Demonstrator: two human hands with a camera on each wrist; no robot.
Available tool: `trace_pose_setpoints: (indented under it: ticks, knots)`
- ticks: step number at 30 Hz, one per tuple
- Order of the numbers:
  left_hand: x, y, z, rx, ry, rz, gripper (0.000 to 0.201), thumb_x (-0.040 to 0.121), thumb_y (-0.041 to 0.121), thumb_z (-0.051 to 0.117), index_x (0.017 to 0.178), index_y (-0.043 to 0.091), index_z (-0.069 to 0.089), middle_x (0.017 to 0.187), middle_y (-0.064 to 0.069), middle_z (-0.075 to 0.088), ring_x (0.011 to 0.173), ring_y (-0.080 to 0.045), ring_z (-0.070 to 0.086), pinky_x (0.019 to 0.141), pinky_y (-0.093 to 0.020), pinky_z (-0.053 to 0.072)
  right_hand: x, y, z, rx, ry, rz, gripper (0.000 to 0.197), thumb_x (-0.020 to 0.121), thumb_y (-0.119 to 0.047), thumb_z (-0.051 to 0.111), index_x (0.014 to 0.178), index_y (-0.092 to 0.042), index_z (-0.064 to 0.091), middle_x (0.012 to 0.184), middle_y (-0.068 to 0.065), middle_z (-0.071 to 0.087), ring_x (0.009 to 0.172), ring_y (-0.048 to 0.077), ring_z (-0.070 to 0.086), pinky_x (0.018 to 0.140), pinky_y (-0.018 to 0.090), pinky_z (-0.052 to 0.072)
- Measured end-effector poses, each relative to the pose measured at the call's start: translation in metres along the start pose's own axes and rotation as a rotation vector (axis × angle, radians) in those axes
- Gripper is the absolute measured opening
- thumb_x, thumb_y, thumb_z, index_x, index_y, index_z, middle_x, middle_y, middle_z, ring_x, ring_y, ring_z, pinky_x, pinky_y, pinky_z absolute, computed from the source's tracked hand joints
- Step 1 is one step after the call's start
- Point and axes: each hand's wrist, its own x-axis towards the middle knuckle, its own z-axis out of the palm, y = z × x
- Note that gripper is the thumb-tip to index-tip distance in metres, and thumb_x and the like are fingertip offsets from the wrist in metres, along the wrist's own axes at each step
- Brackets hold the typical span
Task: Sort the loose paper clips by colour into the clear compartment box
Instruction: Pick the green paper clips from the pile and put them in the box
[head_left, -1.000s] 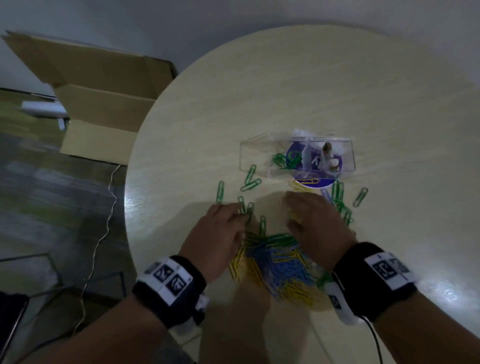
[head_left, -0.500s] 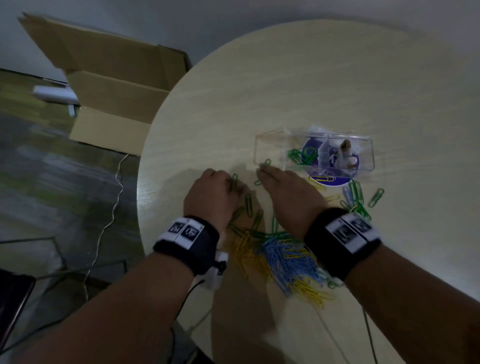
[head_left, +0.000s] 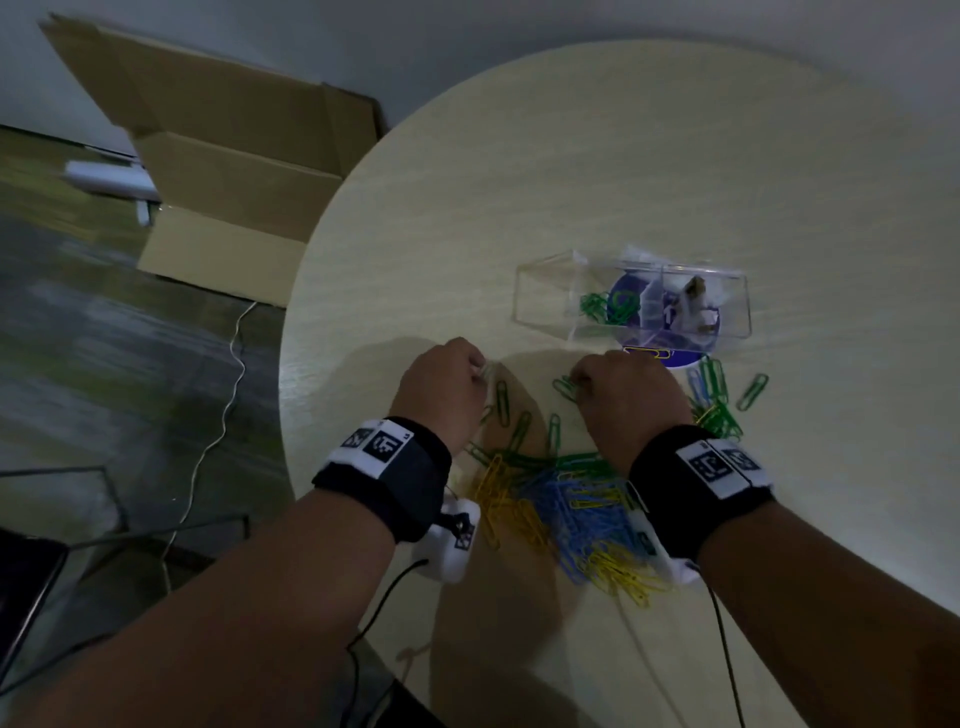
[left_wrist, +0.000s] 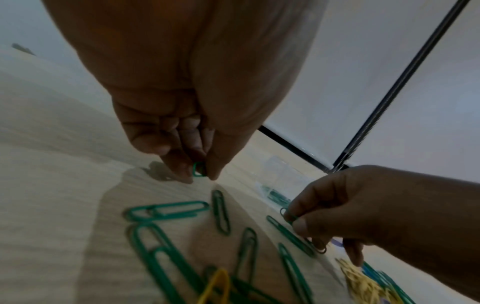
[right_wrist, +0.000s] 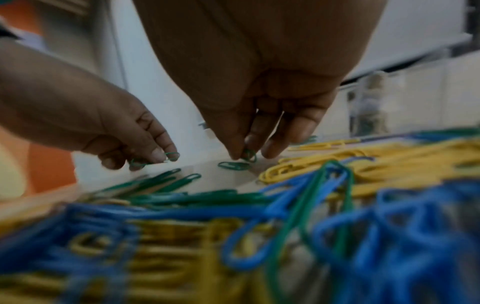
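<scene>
Green clips lie scattered on the round table (head_left: 571, 182) between both hands, at the far edge of a mixed heap of blue, yellow and green paper clips (head_left: 566, 504) that sits just in front of the wrists. The left hand (head_left: 441, 384) has its fingers curled down to the tabletop, and in the left wrist view its thumb and forefinger pinch the end of one green clip (left_wrist: 199, 169) just above the wood. The right hand (head_left: 623, 395) is bunched likewise, fingertips pointing down; in the right wrist view it pinches another green clip (right_wrist: 248, 154), with a further green one lying flat just beside its fingertips. It may hold more than one, but the blur does not let me tell.

The clear compartment box (head_left: 540, 291) stands on the table beyond the right hand, near it but apart. Its middle compartment holds a small cluster of green clips (head_left: 608, 306); the right compartment holds some pale, indistinct bits. More green clips and a few blue ones lie loose on the table to the right of the right hand, below the box. A cardboard box (head_left: 223, 156) stands open on the floor beyond the table's left edge.
</scene>
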Motion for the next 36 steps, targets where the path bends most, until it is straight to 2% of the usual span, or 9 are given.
trace_pose_setpoints:
  ticks: [4, 6, 10, 17, 20, 24, 29, 33, 36]
  knots:
    - [-0.01, 0.009, 0.012, 0.123, -0.007, 0.009, 0.025, 0.094, 0.032, 0.057, 0.11, 0.013, 0.061, 0.107, -0.008, 0.062, 0.097, -0.028, 0.06, 0.081, -0.038, 0.05, -0.014, 0.001, 0.002, 0.236, -0.014, 0.148, 0.023, 0.087, -0.026, 0.056, 0.105, -0.014, 0.065, 0.103, 0.014, 0.063, 0.097, 0.034, 0.059, 0.08, 0.037, 0.046]
    - [-0.013, 0.009, 0.017, 0.2, -0.006, 0.059, 0.025, 0.092, 0.032, 0.058, 0.107, 0.012, 0.061, 0.103, -0.008, 0.06, 0.094, -0.027, 0.059, 0.078, -0.037, 0.049, -0.016, -0.005, 0.006, 0.191, -0.057, 0.105, 0.026, 0.084, -0.029, 0.061, 0.105, -0.013, 0.062, 0.103, 0.014, 0.059, 0.097, 0.034, 0.057, 0.082, 0.038, 0.046]
    - [-0.013, 0.008, 0.022, 0.348, -0.019, 0.154, 0.016, 0.091, 0.017, 0.056, 0.104, 0.01, 0.062, 0.103, -0.009, 0.059, 0.095, -0.027, 0.058, 0.072, -0.034, 0.043, -0.015, -0.01, 0.008, 0.101, -0.086, 0.054, 0.02, 0.083, -0.017, 0.057, 0.102, -0.011, 0.058, 0.103, 0.015, 0.057, 0.097, 0.037, 0.057, 0.079, 0.04, 0.048]
    - [-0.013, 0.015, 0.021, 0.575, -0.057, 0.233, 0.017, 0.09, 0.025, 0.055, 0.101, 0.012, 0.056, 0.105, -0.008, 0.055, 0.098, -0.028, 0.054, 0.066, -0.033, 0.036, -0.023, -0.001, -0.001, 0.089, -0.146, 0.027, 0.019, 0.085, -0.02, 0.055, 0.101, -0.009, 0.057, 0.106, 0.016, 0.059, 0.099, 0.036, 0.056, 0.077, 0.037, 0.044]
    - [-0.013, 0.02, 0.013, 0.466, -0.078, 0.234, 0.013, 0.09, 0.026, 0.056, 0.089, 0.013, 0.053, 0.095, -0.007, 0.058, 0.089, -0.027, 0.058, 0.064, -0.031, 0.037, -0.028, 0.015, -0.016, 0.279, -0.075, 0.151, 0.019, 0.081, -0.024, 0.059, 0.097, -0.015, 0.066, 0.1, 0.011, 0.068, 0.096, 0.033, 0.061, 0.078, 0.036, 0.048]
    - [0.0, 0.06, -0.005, 0.09, 0.027, 0.182, 0.012, 0.088, 0.026, 0.062, 0.092, 0.016, 0.066, 0.087, -0.002, 0.066, 0.082, -0.024, 0.062, 0.073, -0.034, 0.05, -0.019, 0.039, -0.047, 0.446, 0.185, 0.311, 0.013, 0.077, -0.023, 0.063, 0.09, -0.022, 0.066, 0.083, 0.0, 0.071, 0.084, 0.025, 0.065, 0.071, 0.028, 0.047]
    - [0.037, 0.103, -0.006, -0.134, 0.098, 0.212, 0.01, 0.082, 0.021, 0.066, 0.079, 0.014, 0.073, 0.075, -0.008, 0.074, 0.074, -0.027, 0.07, 0.076, -0.039, 0.056, 0.021, 0.054, -0.064, 0.515, 0.308, 0.343, 0.006, 0.077, -0.025, 0.064, 0.077, -0.019, 0.065, 0.075, -0.001, 0.07, 0.078, 0.02, 0.065, 0.068, 0.025, 0.046]
    - [0.043, 0.102, -0.003, -0.133, 0.108, 0.182, 0.029, 0.088, 0.034, 0.066, 0.106, 0.012, 0.071, 0.099, -0.01, 0.073, 0.086, -0.028, 0.069, 0.085, -0.037, 0.054, 0.029, 0.052, -0.059, 0.58, 0.251, 0.322, 0.018, 0.079, -0.03, 0.057, 0.085, -0.018, 0.07, 0.078, 0.002, 0.072, 0.079, 0.022, 0.068, 0.075, 0.035, 0.055]
    - [0.024, 0.078, -0.013, -0.022, 0.165, 0.212, 0.023, 0.092, 0.036, 0.061, 0.11, 0.023, 0.067, 0.101, -0.002, 0.063, 0.085, -0.019, 0.06, 0.078, -0.028, 0.046, 0.003, 0.05, -0.054, 0.495, 0.338, 0.301, 0.017, 0.082, -0.032, 0.057, 0.09, -0.023, 0.07, 0.083, -0.002, 0.073, 0.082, 0.018, 0.066, 0.073, 0.025, 0.049]
